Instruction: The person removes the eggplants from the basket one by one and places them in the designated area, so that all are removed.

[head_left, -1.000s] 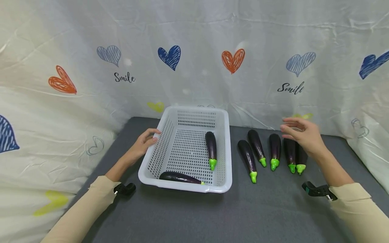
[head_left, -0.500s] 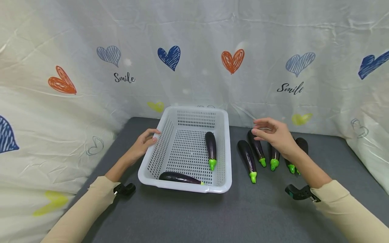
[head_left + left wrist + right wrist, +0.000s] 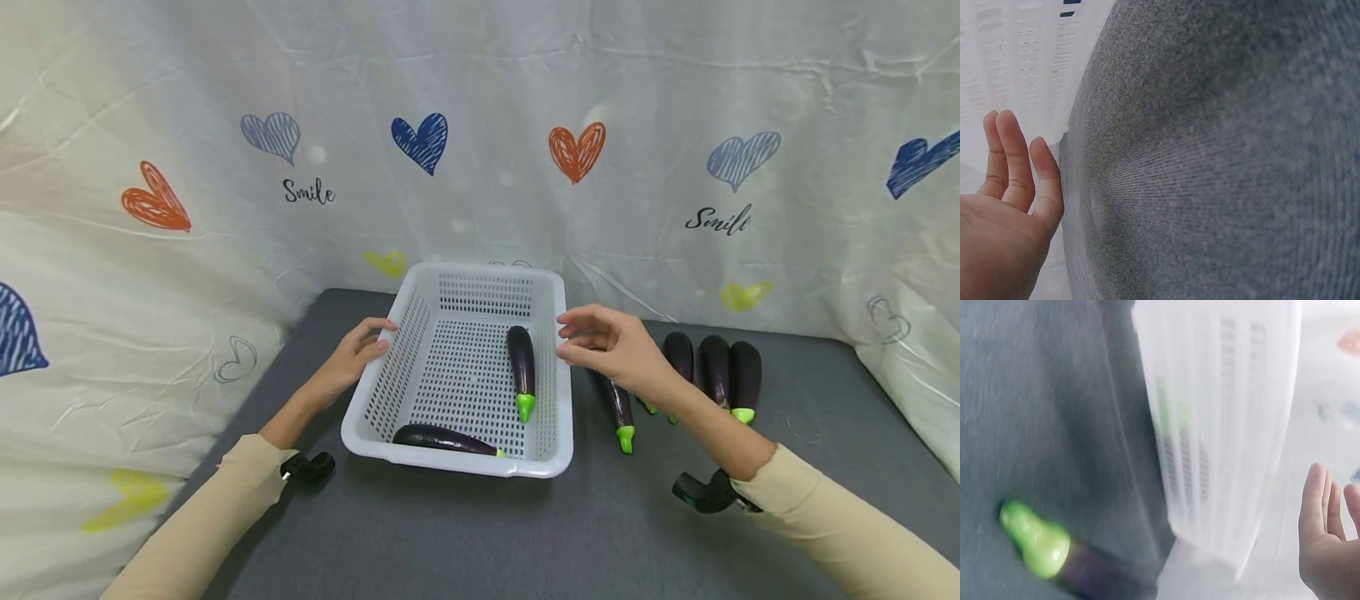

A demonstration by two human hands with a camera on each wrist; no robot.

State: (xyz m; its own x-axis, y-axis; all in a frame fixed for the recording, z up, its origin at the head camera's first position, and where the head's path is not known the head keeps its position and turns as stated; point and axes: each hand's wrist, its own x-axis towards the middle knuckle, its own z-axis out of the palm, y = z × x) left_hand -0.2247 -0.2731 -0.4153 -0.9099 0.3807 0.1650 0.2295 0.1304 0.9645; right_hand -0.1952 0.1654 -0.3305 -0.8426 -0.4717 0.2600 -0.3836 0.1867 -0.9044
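A white perforated plastic basket (image 3: 450, 461) sits on the grey table, holding two eggplants: one along its right wall (image 3: 521, 367), the other across its front (image 3: 444, 438). My left hand (image 3: 351, 360) rests its fingertips at the basket's left rim; in the left wrist view its fingers (image 3: 1016, 153) are loosely extended by the white wall. My right hand (image 3: 611, 346) holds nothing, fingers loosely bent, fingertips right at the right rim. Beneath it lies an eggplant (image 3: 622, 410), partly covered; another is mostly hidden by the hand, its green tip (image 3: 647, 407) showing.
Farther right, three more eggplants lie side by side: one partly behind my wrist (image 3: 678, 354), one in the middle (image 3: 715, 367), one outermost (image 3: 746, 375). A pale curtain (image 3: 495, 208) printed with hearts hangs behind the table.
My right hand has moved left from above the rightmost eggplants, over the others, to the basket's right rim. The left hand, basket and eggplants have stayed in place.
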